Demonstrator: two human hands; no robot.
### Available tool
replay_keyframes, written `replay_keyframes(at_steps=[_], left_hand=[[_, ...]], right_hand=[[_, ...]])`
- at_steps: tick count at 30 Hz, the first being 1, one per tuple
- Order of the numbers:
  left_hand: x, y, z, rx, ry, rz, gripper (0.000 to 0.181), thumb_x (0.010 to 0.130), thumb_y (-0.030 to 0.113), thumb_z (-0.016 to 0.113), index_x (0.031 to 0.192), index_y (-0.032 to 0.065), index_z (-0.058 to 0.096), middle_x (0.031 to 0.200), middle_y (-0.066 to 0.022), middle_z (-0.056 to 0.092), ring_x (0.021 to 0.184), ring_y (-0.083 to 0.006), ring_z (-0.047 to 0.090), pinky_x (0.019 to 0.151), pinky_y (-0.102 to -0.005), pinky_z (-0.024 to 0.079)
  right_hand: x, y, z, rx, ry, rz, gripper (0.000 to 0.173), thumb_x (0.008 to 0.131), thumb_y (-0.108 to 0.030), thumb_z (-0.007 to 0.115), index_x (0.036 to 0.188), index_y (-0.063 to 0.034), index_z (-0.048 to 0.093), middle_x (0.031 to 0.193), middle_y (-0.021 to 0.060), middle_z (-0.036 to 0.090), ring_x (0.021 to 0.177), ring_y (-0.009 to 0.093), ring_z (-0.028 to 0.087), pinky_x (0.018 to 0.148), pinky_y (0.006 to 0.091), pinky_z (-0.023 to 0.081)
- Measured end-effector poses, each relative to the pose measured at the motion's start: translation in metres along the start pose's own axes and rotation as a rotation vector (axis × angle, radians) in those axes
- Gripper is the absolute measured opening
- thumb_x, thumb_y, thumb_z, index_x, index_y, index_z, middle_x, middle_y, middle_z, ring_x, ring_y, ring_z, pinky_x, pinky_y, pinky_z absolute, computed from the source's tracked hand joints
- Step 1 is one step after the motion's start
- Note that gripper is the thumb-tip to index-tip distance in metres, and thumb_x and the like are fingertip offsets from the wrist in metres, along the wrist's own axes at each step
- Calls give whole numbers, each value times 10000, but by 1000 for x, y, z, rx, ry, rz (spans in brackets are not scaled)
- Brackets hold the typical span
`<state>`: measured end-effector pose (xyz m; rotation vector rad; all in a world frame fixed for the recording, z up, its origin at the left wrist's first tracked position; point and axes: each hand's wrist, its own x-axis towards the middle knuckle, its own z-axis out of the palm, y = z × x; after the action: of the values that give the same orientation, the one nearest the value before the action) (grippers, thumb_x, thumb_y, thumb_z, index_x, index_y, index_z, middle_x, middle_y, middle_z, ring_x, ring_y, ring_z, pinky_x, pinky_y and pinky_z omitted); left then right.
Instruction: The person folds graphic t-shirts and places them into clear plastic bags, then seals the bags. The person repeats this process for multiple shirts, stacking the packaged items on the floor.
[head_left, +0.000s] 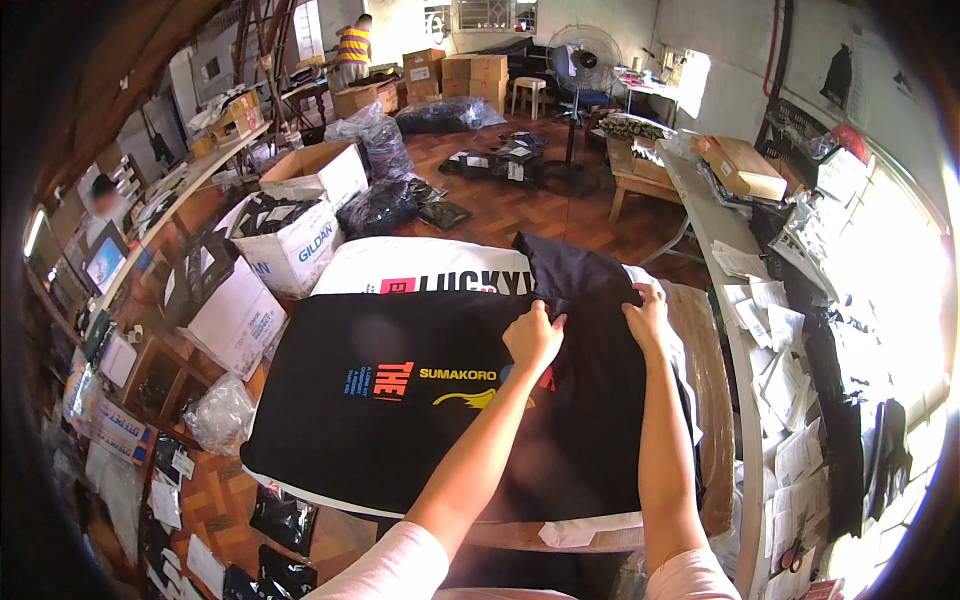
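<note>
A black printed T-shirt (337, 435) lies spread out in front of me, its upper right part bunched and folded over. My left hand (534, 337) pinches the fabric near the middle of its far edge. At the far right of the black cloth, my right hand (646, 316) grips the edge between thumb and fingers. Beneath and beyond it lies a white garment (450, 259) with large dark lettering and a red patch. More white cloth shows along the near edge. The stack rests on cardboard (701, 352), visible at the right.
Open cartons (300, 240) of black packets stand at the left. Along the right runs a long table (694, 217) with papers and scissors (792, 555). Packets (281, 517) lie on the floor. A pedestal fan (581, 60) and a person (354, 46) are at the back; another person (101, 202) is at left.
</note>
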<state>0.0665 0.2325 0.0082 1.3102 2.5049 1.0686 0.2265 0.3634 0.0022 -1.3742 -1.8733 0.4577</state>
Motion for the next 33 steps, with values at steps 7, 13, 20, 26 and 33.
replay_keyframes(at_steps=[7,13,20,26,33], left_hand=[[4,-9,7,-408,-80,248,572,737,433,698,1058,-22,567,937,-225,648,890,-360,632,781,-403,492],[11,-10,16,-386,-73,285,383,759,308,667,842,-65,640,812,-291,615,818,-417,615,732,-455,496],[-8,6,-24,-385,-18,339,396,864,325,559,850,-65,629,815,-284,611,801,-414,615,696,-447,486],[-92,14,-62,-657,24,804,212,790,43,576,998,42,614,958,-135,648,932,-341,607,864,-407,467],[-144,-25,-78,-470,-316,1104,319,662,-52,631,944,94,595,1130,-34,598,1183,-227,490,1067,-467,293]], right_hand=[[-11,-5,8,-147,146,-83,359,695,-77,693,1028,-41,562,1043,174,530,1017,341,500,891,416,404],[-6,-3,22,-343,222,-195,205,755,-171,634,929,-70,595,976,152,551,1022,332,482,898,428,383],[11,-4,-65,69,-125,-158,330,727,-253,716,822,28,570,762,135,572,709,233,523,664,369,421],[-96,-7,-160,613,-132,-107,170,817,-19,605,988,-24,608,737,21,551,651,90,509,544,210,376],[-217,7,-197,403,-220,-110,323,608,189,529,852,9,643,943,66,539,924,160,561,797,268,475]])
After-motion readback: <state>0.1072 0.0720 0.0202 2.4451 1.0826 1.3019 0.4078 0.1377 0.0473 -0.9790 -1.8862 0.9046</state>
